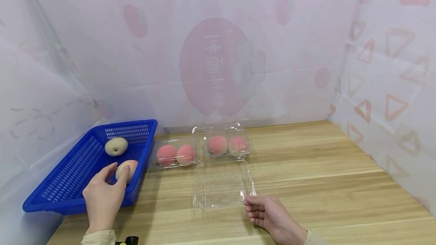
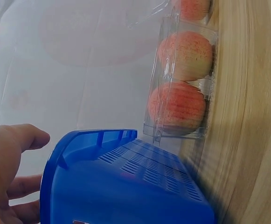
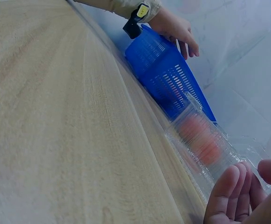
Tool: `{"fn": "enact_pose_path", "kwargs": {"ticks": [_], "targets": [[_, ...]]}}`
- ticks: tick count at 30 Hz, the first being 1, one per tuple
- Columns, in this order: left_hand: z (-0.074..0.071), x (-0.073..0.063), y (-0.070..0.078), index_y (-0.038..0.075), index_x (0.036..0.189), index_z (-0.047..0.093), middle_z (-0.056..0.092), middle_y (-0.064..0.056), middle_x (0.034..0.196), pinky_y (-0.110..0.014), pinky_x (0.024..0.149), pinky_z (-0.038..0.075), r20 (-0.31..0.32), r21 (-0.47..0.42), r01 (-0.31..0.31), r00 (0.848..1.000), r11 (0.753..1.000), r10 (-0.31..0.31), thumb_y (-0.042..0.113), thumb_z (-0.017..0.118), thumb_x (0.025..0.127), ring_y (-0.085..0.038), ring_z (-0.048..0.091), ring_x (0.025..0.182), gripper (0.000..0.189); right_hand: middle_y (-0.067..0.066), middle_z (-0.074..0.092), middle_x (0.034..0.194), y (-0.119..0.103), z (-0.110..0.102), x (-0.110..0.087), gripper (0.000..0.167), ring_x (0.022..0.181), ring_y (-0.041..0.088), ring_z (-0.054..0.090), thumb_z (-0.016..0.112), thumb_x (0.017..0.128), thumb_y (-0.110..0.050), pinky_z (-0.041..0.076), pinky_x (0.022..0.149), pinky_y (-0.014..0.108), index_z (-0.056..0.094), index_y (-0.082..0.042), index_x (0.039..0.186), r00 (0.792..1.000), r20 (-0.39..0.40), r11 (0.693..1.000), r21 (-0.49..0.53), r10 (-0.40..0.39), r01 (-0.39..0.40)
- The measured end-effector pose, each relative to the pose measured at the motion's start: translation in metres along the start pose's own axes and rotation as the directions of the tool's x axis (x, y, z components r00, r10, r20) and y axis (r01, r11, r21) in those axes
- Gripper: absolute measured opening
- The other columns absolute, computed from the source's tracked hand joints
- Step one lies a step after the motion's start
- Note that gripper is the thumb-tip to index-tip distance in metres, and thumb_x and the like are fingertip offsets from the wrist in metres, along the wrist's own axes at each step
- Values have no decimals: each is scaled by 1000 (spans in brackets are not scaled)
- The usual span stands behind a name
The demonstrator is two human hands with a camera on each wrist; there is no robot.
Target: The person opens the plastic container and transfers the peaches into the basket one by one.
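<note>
My left hand is over the near right side of the blue basket, thumb and fingers parted above a pale pinkish peach. In the right wrist view, the fingers of that hand hang down just above the basket rim. A second, cream-coloured peach lies farther back in the basket. With thumb and index finger, my right hand pinches the near right corner of an open clear plastic clamshell box. Its other fingers are curled beneath.
Behind the open box, a clear box holds two pink peaches. Beside it to the left, another clear box with two peaches stands against the basket's right side. Printed sheets enclose the wooden table at the back and sides.
</note>
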State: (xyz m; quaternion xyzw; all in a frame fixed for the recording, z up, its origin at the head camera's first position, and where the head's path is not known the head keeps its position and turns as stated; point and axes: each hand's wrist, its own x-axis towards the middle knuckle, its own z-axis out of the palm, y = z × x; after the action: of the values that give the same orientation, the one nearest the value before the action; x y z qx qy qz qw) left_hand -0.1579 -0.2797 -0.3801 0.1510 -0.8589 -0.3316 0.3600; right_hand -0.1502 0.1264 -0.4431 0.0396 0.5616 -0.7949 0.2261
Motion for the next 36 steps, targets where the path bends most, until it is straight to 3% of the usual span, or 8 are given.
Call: {"fn": "enact_pose_path", "kwargs": {"ticks": [7,21,27,30,33,36], "targets": [[2,0,1,3,121,69,69,-15,113,-13,73,38,-42,-30,-30,999,999,29,34,69,92,-33,63,99,43,5,66,85,1,-1,0,29,73,14,60,68,93,-25,52,71,27,66,2,103,1000,-4,1000,-1,4,-4],[4,-1,2,0,113,71,70,-16,108,-6,73,37,-110,-65,-114,988,991,106,25,74,88,-30,62,94,36,6,66,87,0,0,0,31,74,14,60,68,94,-25,52,72,28,65,3,105,1000,-3,1000,-5,-2,2],[8,-5,12,-1,108,72,70,-12,104,-5,75,44,-193,-162,-219,963,962,187,16,77,86,-1,58,91,28,5,66,85,0,0,-1,29,74,14,60,68,93,-24,52,71,27,65,3,104,1000,-1,1000,-1,-1,1],[12,-9,21,-2,107,72,70,-9,103,-7,75,47,-207,-229,-258,955,939,212,13,76,87,3,59,93,25,5,66,84,-1,0,-1,28,73,13,60,69,92,-23,52,71,27,65,3,102,1000,7,1000,4,-3,3],[15,-16,33,1,107,73,71,-6,101,-9,72,50,-186,-292,-243,963,925,194,12,72,90,0,63,89,20,5,66,84,-1,0,-2,28,73,13,60,69,91,-22,52,71,26,65,3,102,1000,12,1000,8,-6,6],[20,-26,48,4,106,73,70,-3,100,-10,73,51,-110,-367,-188,981,911,158,11,69,93,-3,65,85,15,5,66,85,0,0,-2,29,74,13,60,69,92,-22,52,72,27,64,4,103,1000,16,1000,15,-7,7]]}}
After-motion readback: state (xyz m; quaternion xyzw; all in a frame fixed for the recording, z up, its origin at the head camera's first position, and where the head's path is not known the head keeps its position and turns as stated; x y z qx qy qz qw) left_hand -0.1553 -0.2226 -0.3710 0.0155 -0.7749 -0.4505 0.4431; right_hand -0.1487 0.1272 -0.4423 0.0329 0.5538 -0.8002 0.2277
